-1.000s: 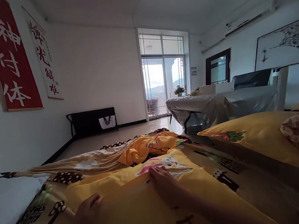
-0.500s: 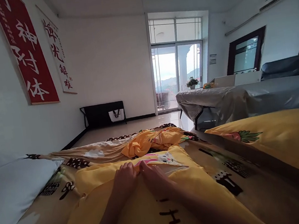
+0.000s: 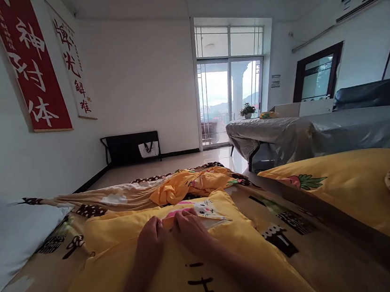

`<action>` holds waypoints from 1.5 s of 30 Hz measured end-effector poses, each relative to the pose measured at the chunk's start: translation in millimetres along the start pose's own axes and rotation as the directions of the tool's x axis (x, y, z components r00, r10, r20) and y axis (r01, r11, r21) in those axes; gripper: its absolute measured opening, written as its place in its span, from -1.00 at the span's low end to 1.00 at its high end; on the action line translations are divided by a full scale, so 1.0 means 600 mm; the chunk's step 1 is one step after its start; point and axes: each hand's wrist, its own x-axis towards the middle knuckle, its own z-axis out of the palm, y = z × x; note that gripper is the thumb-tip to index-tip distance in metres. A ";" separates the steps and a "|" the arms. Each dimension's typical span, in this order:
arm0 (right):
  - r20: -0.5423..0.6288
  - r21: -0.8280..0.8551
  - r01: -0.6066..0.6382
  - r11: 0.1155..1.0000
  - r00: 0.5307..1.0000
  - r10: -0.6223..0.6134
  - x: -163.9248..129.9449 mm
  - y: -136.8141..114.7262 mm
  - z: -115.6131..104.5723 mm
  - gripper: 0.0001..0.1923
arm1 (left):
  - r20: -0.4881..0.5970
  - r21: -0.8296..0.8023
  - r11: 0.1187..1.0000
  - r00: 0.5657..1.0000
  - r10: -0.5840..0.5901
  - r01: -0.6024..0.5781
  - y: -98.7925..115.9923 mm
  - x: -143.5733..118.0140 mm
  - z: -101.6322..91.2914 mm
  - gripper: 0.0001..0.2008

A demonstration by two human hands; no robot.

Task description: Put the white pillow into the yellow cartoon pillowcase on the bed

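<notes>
A yellow pillowcase (image 3: 133, 277) printed with "Hi" lies in front of me. It looks plump, and a rabbit print (image 3: 202, 208) shows on the fabric near its far edge. My left hand (image 3: 152, 239) is closed on the case at the middle of its opening edge, fingers curled in the cloth. Just to the right, my right hand (image 3: 191, 231) pinches the same edge, fingertips bent down. A small gap separates the two hands. What lies under the fingertips is hidden.
Beneath is a brown patterned bedspread (image 3: 278, 216). Crumpled orange-yellow cloth (image 3: 182, 185) lies beyond the pillowcase. A white pillow (image 3: 11, 239) is at left, another yellow pillow (image 3: 349, 188) at right. Farther off stand a plastic-covered table (image 3: 279, 135) and a folded black frame (image 3: 124, 150) by the wall.
My hands have drawn slightly apart along the pillowcase edge, the left one shifting left and nearer. The whole view has swung a little to the right.
</notes>
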 end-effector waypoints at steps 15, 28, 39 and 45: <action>0.079 -0.089 -0.203 0.975 0.975 0.210 -0.046 0.071 -0.052 -0.79 | -0.160 0.061 0.993 0.981 0.113 -0.104 -0.019 -0.008 0.007 -0.75; -0.368 -0.003 -0.115 0.993 0.924 0.106 0.040 0.080 -0.019 -0.81 | -0.508 0.298 0.823 0.650 0.566 -0.484 0.010 0.120 -0.066 -0.76; -0.512 0.013 0.056 0.998 0.858 -0.042 0.063 0.125 0.132 -0.84 | -0.155 -0.020 0.994 0.983 0.100 -0.105 -0.170 0.115 -0.021 -0.70; -0.593 0.042 0.067 0.997 0.804 -0.029 0.065 0.138 0.153 -0.84 | 0.042 0.411 0.911 0.999 0.014 -0.030 -0.087 0.128 -0.026 -0.71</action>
